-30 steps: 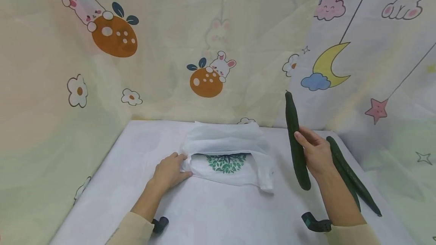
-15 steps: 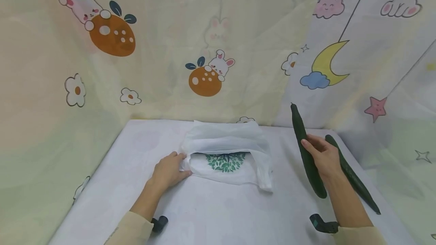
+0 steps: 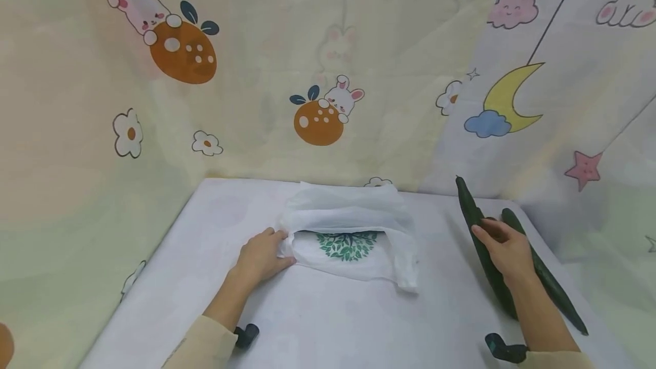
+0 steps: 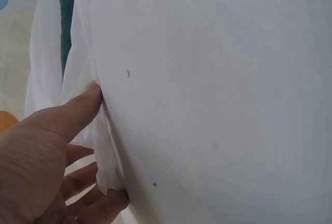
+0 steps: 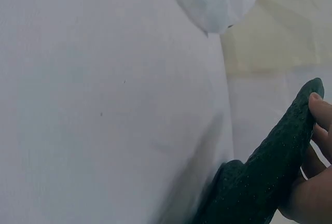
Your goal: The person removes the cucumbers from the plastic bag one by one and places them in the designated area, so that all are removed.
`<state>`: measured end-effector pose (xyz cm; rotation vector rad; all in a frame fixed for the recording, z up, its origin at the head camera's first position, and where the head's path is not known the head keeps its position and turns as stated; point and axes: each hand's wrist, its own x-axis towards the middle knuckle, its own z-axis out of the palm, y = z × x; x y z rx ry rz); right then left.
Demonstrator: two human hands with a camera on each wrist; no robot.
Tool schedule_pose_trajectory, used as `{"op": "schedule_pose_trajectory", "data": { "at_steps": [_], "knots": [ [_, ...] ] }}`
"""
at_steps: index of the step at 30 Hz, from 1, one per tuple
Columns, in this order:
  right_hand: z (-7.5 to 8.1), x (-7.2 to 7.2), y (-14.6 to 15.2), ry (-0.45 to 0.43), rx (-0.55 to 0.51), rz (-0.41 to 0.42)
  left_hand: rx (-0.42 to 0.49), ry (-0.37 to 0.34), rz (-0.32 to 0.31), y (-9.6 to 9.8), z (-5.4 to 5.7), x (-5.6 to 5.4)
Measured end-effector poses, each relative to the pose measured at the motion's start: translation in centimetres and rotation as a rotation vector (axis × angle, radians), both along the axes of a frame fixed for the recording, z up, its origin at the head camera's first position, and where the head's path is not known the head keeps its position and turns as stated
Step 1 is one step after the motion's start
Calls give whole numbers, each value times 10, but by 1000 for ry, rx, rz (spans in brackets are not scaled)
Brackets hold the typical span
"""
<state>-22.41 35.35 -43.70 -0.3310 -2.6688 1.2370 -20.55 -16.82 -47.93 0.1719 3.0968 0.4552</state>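
Observation:
At the left edge of a white bag [image 3: 353, 266] with a green leafy print, my left hand [image 3: 258, 255] holds the bag's side between thumb and fingers. The left wrist view has the thumb [image 4: 83, 110] along that edge and the fingers on its other side. Over the right part of the table, my right hand [image 3: 507, 246] grips a dark green cucumber [image 3: 482, 249], its tip pointing away. A second rounded cucumber end [image 5: 231, 169] shows against the held one in the right wrist view; most of it is hidden. To the right of the hand lies another cucumber [image 3: 556, 286], partly behind the forearm.
A white table [image 3: 359, 329] carries everything. Behind it hangs a patterned cloth [image 3: 256, 73] with cartoon rabbits and flowers. Dark wrist cameras [image 3: 504, 349] stick out at both wrists. A dark green strip [image 4: 66, 22] shows at the bag in the left wrist view.
My right hand has moved right and lower with the cucumber, bringing it closer to the one at the right. The left hand stays at the bag's edge. The head view has shifted slightly.

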Motion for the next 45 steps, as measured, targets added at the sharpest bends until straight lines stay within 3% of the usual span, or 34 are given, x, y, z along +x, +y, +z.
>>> {"op": "schedule_pose_trajectory", "data": {
  "at_steps": [9,17,27,45],
  "knots": [
    [-10,-6,10,104,274,16,16,-6,-3,2,3,0],
    [-15,-6,14,-14,293,-56,6,1,-3,3,-1,0],
    [-23,-11,11,56,403,-26,11,11,-7,2,-1,0],
    [-27,-15,8,-30,464,7,3,-7,10,4,1,0]
  ]
}}
